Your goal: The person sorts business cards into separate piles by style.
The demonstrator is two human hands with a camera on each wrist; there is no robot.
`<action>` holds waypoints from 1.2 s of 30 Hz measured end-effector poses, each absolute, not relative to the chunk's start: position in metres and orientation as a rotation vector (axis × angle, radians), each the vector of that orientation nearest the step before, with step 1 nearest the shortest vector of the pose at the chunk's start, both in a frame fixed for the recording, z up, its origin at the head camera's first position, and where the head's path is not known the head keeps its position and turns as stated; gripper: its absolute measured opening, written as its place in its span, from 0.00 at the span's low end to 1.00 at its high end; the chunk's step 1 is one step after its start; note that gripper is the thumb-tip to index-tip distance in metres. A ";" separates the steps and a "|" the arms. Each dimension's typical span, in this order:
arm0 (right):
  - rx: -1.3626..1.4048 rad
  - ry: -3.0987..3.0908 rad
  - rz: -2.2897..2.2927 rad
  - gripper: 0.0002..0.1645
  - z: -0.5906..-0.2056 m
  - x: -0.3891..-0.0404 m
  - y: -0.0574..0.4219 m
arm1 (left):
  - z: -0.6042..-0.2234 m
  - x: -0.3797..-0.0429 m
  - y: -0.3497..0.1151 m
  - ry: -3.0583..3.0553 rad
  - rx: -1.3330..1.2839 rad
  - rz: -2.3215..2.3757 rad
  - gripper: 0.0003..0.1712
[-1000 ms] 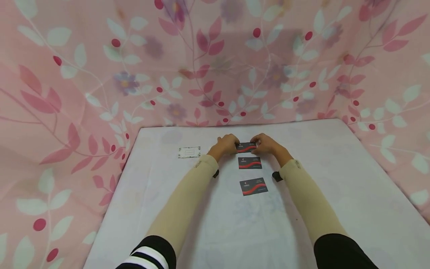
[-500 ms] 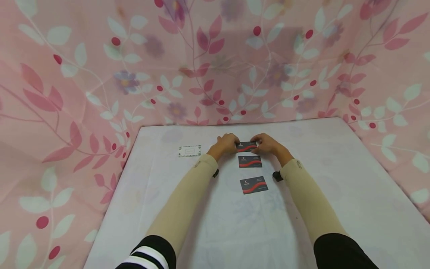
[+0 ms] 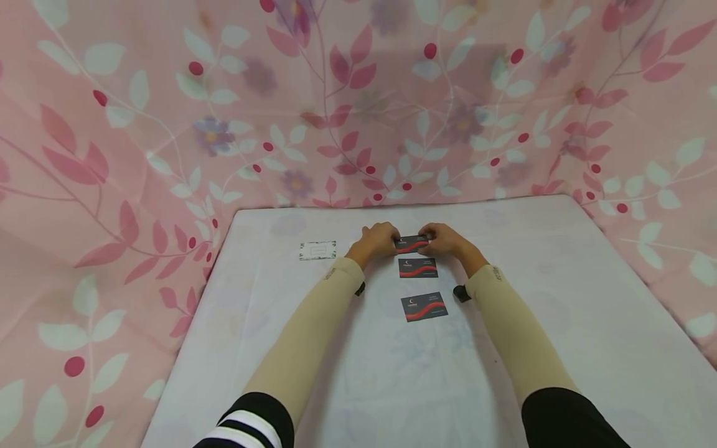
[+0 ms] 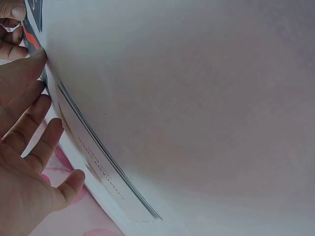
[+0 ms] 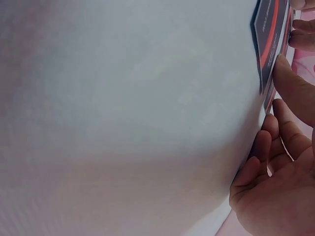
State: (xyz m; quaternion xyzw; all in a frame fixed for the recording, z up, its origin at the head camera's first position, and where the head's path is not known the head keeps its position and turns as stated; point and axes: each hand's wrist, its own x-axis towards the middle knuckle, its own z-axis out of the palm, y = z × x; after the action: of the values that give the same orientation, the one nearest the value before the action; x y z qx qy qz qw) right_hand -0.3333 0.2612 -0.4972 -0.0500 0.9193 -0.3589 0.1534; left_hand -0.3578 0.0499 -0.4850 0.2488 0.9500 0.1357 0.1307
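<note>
Three dark grey business cards with a red wave stand in a column on the white-covered table. My left hand (image 3: 379,239) pinches the left end of the farthest business card (image 3: 411,244). At that card's right end, my right hand (image 3: 442,239) holds it between thumb and fingers. The middle business card (image 3: 417,268) lies just below, and the nearest business card (image 3: 424,307) sits slightly tilted. Under the left hand's spread fingers, the left wrist view shows a pale card (image 4: 106,152) with dark lines and a row of script. Both ends of the held card are partly covered by fingers.
A white card with a leafy border (image 3: 317,250) lies left of the left hand. The white tablecloth (image 3: 280,373) runs back to a pink floral curtain (image 3: 370,112), which also flanks both sides.
Both hands stay on the farthest business card with hardly any movement. The whole head view shifts very slightly.
</note>
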 end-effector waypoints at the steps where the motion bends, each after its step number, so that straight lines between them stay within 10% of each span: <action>1: -0.134 2.634 -1.035 0.33 -0.497 -0.333 0.261 | -0.484 -0.358 0.050 2.761 0.723 0.391 0.22; 36: -0.071 2.573 -1.189 0.31 -0.505 -0.327 0.265 | -0.485 -0.358 0.049 2.756 0.814 0.336 0.18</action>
State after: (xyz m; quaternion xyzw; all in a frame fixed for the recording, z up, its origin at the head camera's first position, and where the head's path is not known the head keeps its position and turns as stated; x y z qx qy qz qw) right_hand -0.3266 0.2654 -0.5048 -0.0248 0.8969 -0.4144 0.1523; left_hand -0.3582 0.0488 -0.4847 0.2791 0.9452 0.1154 0.1239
